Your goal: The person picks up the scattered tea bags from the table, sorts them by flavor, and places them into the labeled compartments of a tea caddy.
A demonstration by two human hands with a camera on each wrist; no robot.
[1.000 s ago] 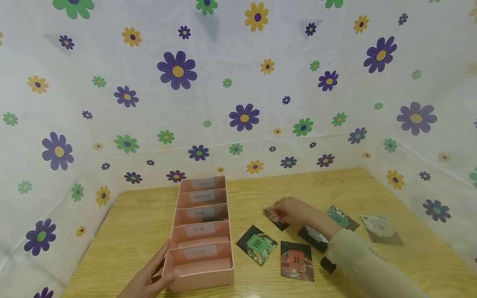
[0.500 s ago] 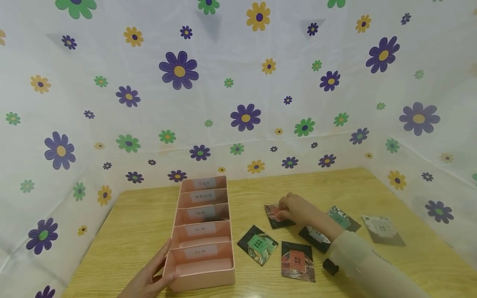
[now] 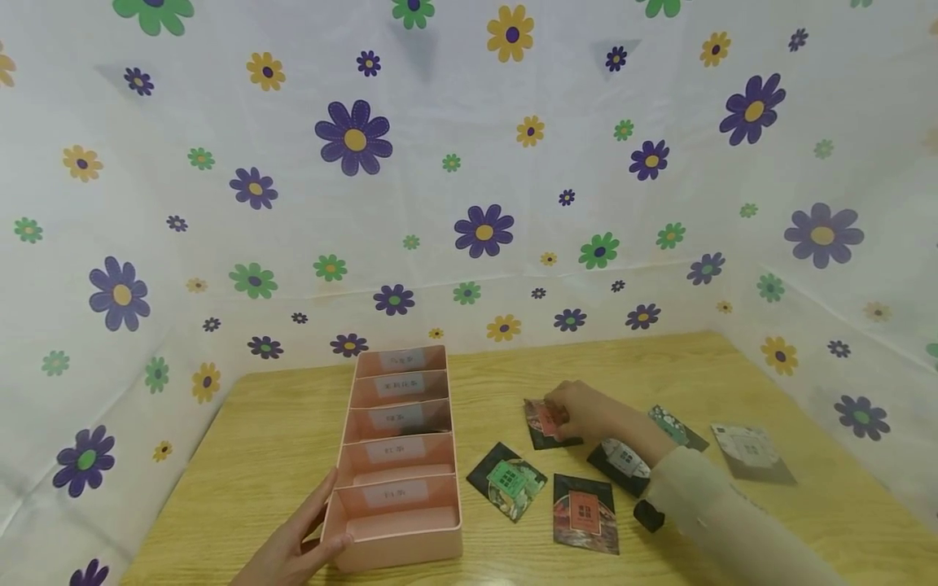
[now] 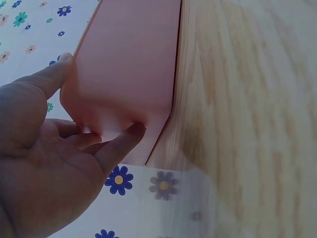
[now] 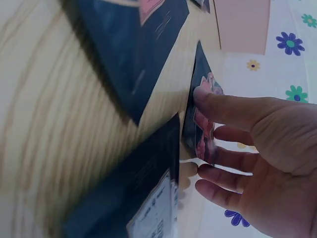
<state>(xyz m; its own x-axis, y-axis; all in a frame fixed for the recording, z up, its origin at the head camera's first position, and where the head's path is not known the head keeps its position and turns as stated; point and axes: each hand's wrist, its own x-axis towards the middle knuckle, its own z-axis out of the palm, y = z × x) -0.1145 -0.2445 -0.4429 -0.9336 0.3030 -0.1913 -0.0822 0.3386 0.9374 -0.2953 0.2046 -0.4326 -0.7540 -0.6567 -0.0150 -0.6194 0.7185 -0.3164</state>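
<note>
A pink divided box (image 3: 399,552) with a paper label in each compartment stands left of the table's middle. At its near left corner my left hand (image 3: 293,544) holds it, thumb by the rim; in the left wrist view, fingertips press the pink wall (image 4: 129,59). To the right of the box, my right hand (image 3: 592,413) pinches a dark tea sachet (image 3: 540,423) with a red label. The right wrist view shows the thumb on the printed face of this sachet (image 5: 204,130) and other fingers behind or at its edge. Part of it is hidden by the hand.
Other sachets lie around: a green-labelled one (image 3: 507,482), another red-labelled one (image 3: 585,514), a dark one with a white label (image 3: 621,465), a teal-labelled one (image 3: 677,427) and a pale one (image 3: 751,452). Flowered white cloth (image 3: 410,187) encloses the wooden table (image 3: 249,439).
The red-labelled sachet under my right hand has turned and shifted slightly rightward with the fingers. My left hand stays at the box corner.
</note>
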